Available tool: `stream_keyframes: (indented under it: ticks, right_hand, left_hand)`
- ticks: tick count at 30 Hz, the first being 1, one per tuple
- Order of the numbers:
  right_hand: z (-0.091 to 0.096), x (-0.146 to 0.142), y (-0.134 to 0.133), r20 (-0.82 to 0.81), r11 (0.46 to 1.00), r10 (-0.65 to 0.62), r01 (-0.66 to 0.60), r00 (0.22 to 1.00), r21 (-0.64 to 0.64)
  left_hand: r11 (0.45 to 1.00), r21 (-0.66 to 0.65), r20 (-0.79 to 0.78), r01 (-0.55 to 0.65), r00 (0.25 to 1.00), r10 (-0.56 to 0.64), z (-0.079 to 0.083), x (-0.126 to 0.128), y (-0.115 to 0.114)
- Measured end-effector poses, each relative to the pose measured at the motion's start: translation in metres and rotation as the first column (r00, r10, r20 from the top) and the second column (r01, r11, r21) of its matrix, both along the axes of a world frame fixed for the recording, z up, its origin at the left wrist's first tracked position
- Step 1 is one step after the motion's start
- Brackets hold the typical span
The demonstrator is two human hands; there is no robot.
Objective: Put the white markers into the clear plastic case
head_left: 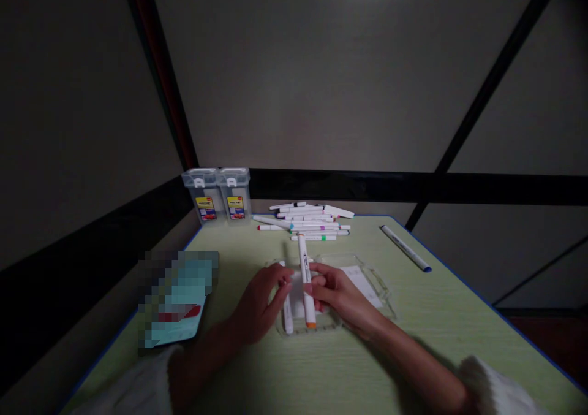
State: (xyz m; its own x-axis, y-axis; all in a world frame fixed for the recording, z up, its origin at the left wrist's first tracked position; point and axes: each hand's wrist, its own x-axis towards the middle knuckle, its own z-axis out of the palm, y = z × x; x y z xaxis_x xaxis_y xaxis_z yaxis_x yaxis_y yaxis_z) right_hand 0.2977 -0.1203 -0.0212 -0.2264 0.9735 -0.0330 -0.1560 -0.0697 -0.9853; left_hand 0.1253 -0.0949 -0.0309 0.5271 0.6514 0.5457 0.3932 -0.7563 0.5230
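Between the thumb and fingers of my right hand (342,292) is a white marker (305,274) with an orange end, pointing away from me. It is held above a clear plastic case (388,298) that lies opened flat on the table. My left hand (264,298) hovers at the left side of the case, its thumb and bent fingers apart, and nothing shows between them. Just under its fingertips, another white marker (288,317) lies lengthwise along the left side of the case. A white paper sheet (362,285) shows in the right half of the case.
Beyond the case lies a loose pile of white markers (312,219) with coloured ends. Two lidded clear containers (234,194) stand at the back left. A blue-ended marker (407,249) rests near the right edge. A blurred teal object (184,304) lies at the left.
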Motion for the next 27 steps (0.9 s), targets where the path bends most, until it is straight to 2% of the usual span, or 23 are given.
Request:
stream_keyframes:
  ticks: [3, 7, 15, 24, 27]
  right_hand:
    - [0.0, 0.0, -0.001, 0.093, 0.997, 0.081, -0.081, 0.992, -0.005]
    - [-0.003, -0.001, -0.001, 0.2, 0.99, 0.135, -0.139, 0.97, 0.008]
    - [-0.01, -0.004, -0.001, 0.331, 0.991, 0.098, -0.123, 0.938, 0.054]
    - [-0.007, -0.006, -0.005, 0.424, 0.978, 0.035, -0.119, 0.905, 0.174]
    - [-0.006, -0.006, -0.005, 0.434, 0.977, 0.042, -0.129, 0.9, 0.172]
  left_hand:
    - [0.999, -0.018, 0.001, -0.042, 0.999, 0.042, -0.001, 0.002, 0.008]
    - [0.999, -0.045, -0.051, -0.009, 0.999, 0.007, -0.003, 0.003, 0.013]
    - [0.994, -0.107, -0.09, -0.017, 0.996, 0.008, -0.01, 0.004, 0.018]
    - [0.994, -0.103, -0.134, -0.035, 0.991, 0.021, -0.01, 0.005, 0.02]
    - [0.994, -0.105, -0.147, -0.04, 0.989, 0.024, -0.01, 0.005, 0.02]
